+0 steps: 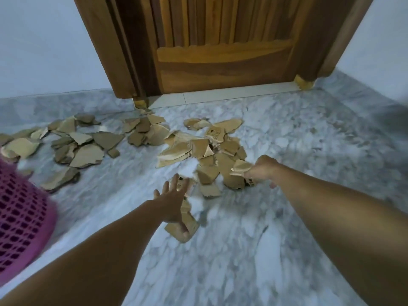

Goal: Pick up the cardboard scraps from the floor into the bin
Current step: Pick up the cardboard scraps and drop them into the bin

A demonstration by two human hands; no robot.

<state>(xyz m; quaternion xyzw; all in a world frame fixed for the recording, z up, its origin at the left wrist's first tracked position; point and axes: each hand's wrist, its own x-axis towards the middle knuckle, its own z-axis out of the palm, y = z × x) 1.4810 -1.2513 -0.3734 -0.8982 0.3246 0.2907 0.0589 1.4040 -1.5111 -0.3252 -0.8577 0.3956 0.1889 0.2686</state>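
Both hands reach toward the torn brown cardboard scraps [207, 151] scattered over the grey-white marble floor [287, 239], in front of the brown wooden door [220, 51] at the top of the frame. Right hand [263, 170], at centre right, is curled round a pale folded scrap [240, 167] with more pieces bunched beneath its fingers, right at the near edge of the main heap. Left hand [174, 206], lower centre, has its fingers spread and its thumb tucked under a flat, printed cardboard piece [183, 226]; it looks to be holding or just closing on that piece, though blur makes the hold uncertain. That piece's long axis runs up-frame, roughly along the forearm. The pink plastic mesh bin [22, 217] sits at the left edge, well apart from both hands and nearer the left one, so the carry goes leftward across the frame. A second spread of scraps [77, 144] lies at upper left, just beyond the bin, untouched.
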